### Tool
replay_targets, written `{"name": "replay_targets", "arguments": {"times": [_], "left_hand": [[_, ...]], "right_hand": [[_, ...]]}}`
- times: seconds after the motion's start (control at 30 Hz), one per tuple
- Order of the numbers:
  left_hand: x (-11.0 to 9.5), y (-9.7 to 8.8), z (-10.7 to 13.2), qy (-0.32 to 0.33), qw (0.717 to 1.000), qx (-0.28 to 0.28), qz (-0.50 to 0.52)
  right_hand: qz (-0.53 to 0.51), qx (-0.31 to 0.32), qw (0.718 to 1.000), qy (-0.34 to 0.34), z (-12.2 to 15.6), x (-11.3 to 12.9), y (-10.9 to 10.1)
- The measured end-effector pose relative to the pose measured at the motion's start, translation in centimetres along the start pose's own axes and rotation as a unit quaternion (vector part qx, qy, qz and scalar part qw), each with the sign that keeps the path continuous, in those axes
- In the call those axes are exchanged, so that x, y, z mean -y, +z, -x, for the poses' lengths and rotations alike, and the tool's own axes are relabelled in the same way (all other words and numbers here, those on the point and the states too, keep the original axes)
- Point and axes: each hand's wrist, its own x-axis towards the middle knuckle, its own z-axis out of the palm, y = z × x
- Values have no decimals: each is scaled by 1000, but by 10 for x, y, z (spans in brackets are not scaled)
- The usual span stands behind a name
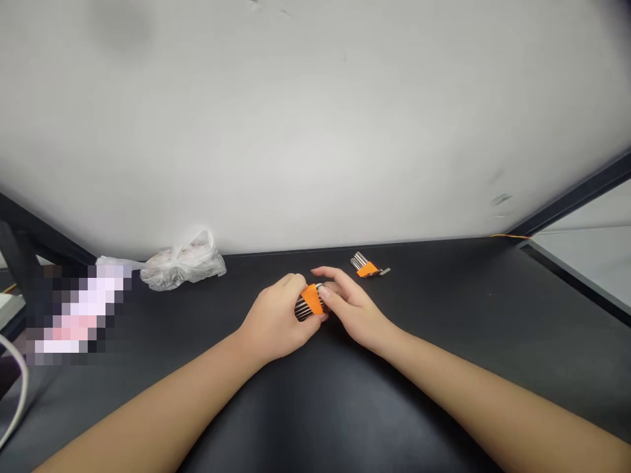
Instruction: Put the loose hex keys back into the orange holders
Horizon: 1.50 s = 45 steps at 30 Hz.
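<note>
My left hand (276, 320) is curled around a set of metal hex keys in an orange holder (310, 300), a little above the black table (444, 328). My right hand (352, 307) meets it from the right, its fingers pinched on the ends of the keys by the orange holder. A second hex key set with an orange holder (367, 266) lies on the table just beyond my right hand, near the wall.
A crumpled clear plastic bag (182, 263) lies at the back left against the white wall (315, 131). A blurred patch covers something at the far left. A black frame bar (576, 194) runs along the right side.
</note>
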Motion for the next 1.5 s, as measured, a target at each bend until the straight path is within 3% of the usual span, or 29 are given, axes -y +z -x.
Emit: {"name": "replay_targets", "arguments": {"times": [0.13, 0.2, 0.37, 0.67, 1.2, 1.27, 1.37, 1.43, 1.5], "left_hand": [[1, 0, 0, -14, 1000, -16, 12], [3, -2, 0, -37, 999, -32, 21], [8, -10, -3, -73, 995, -51, 41], [10, -6, -4, -82, 991, -67, 78], [23, -7, -8, -112, 993, -33, 19], [27, -8, -9, -112, 992, -48, 32], [32, -9, -12, -126, 985, -94, 69], [34, -10, -14, -139, 978, -121, 102], [34, -9, -16, -144, 973, -129, 125]], "right_hand": [[107, -77, 991, -22, -13, 2, 16], [127, -81, 987, -53, -25, 2, 23], [97, -71, 988, -94, -48, 2, 27], [45, -99, 990, -93, -48, 1, 26], [-30, -173, 984, -37, -65, -2, -16], [-15, -148, 989, -7, -68, -2, -24], [87, -45, 995, 34, -68, -3, -29], [209, 14, 978, 11, -67, -2, -29], [341, 43, 938, -37, -67, 0, -28]]}}
